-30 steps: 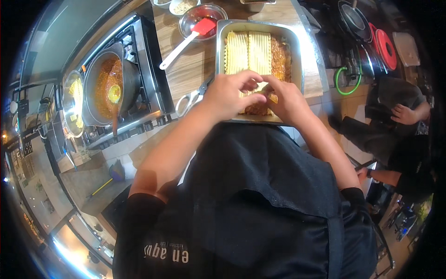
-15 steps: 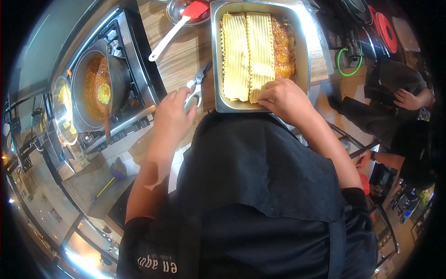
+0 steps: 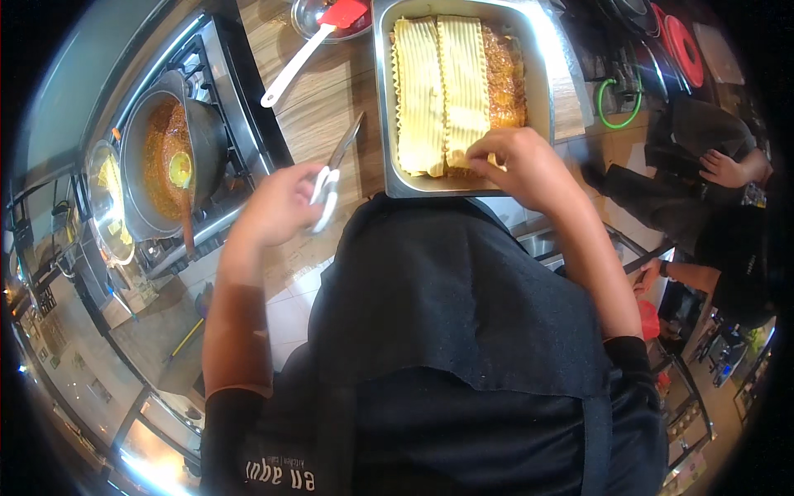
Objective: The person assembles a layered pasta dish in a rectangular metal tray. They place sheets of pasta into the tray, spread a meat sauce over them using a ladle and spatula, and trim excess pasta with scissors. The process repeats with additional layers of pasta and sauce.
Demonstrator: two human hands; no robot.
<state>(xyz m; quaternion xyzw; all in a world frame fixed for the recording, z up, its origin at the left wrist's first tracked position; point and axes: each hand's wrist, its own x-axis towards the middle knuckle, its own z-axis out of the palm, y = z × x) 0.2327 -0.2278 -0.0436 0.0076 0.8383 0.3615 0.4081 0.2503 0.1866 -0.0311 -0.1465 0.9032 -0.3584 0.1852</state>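
My left hand (image 3: 285, 207) is closed on a pair of scissors (image 3: 328, 186) with white handles, held over the wooden counter with the dark blades pointing away from me. A deep metal pan (image 3: 538, 99) stands in front of me. Inside it, two ridged, frilly-edged lasagna sheets (image 3: 419, 99) (image 3: 465, 83) lie side by side over reddish meat sauce (image 3: 506, 83), which shows bare along the right side. With bent fingers, my right hand (image 3: 523, 165) pinches at the near end of the right-hand sheet; its fingertips partly hide that corner.
On the stove at left sits a dark pot (image 3: 211, 145) of sauce with a ladle (image 3: 184, 186) in it. Beside it is a metal tray (image 3: 103, 182) with more pasta. A red-and-white spatula (image 3: 302, 62) rests on a bowl (image 3: 310, 16). At right, another person's hand (image 3: 724, 168) shows.
My left hand has picked the scissors up off the counter and drawn them toward me, to the left. My right hand has shifted slightly right at the sheet's near end.
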